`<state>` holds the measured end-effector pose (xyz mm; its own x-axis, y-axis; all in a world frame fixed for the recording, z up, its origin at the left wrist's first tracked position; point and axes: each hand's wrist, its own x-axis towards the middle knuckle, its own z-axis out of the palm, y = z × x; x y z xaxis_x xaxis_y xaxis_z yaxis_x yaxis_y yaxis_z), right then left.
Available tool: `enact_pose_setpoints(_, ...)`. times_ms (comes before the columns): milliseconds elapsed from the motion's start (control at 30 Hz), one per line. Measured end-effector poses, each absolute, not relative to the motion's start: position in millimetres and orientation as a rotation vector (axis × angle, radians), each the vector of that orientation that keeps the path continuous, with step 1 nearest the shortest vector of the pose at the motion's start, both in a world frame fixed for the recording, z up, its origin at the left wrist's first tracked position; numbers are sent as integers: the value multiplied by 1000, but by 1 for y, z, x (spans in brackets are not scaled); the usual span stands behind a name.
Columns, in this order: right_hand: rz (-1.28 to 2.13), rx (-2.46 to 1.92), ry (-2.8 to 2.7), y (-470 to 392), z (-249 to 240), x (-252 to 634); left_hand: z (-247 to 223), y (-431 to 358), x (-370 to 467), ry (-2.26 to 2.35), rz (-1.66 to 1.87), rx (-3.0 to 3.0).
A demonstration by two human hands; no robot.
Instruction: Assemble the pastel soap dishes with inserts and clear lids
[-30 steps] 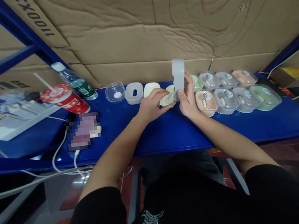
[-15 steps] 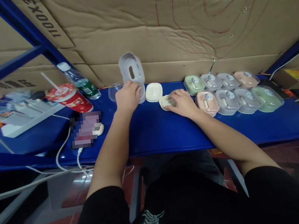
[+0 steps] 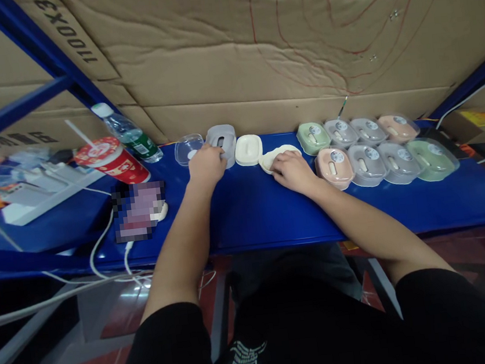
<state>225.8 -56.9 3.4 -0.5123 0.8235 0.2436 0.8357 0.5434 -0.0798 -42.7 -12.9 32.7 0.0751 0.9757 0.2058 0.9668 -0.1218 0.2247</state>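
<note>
My left hand [image 3: 207, 165] has its fingers bent over the near left side of a grey plastic box [image 3: 227, 131] with a dark oval slot. Just left of it lies a clear plastic cover [image 3: 186, 147], with a small white oval piece [image 3: 192, 154] beside my fingers. A cream, rounded-square box part [image 3: 248, 150] sits between my hands. My right hand [image 3: 292, 170] has curled fingers at the near edge of another cream piece [image 3: 268, 160], which spreads out behind the hand and is partly hidden by it.
Two rows of lidded boxes in green, grey and peach [image 3: 369, 164] stand on the blue table [image 3: 264, 220] at right. To the left are a red cup with a straw [image 3: 120, 164], a water bottle [image 3: 135, 139], a pixelated item [image 3: 141, 211] and white cables. Cardboard [image 3: 194, 65] rises behind.
The grey slotted part, tilted up before, has come down flatter beside my left hand. The cream piece under my right hand now spreads wider, and that hand has shifted slightly nearer me.
</note>
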Motion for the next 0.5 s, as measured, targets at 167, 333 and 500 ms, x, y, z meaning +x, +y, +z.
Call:
enact_pose_setpoints(167, -204, -1455, -2405, -61, 10, 224, 36, -16, -44, 2137, 429, 2250)
enact_pose_setpoints(333, -282, -1420, -2471, -47, 13, 212, 36, -15, -44, 2146, 505, 2195)
enact_pose_setpoints(500, -264, -1366, -2562, -18, 9, 193, 36, -10, -51, 2115, 828, 2060)
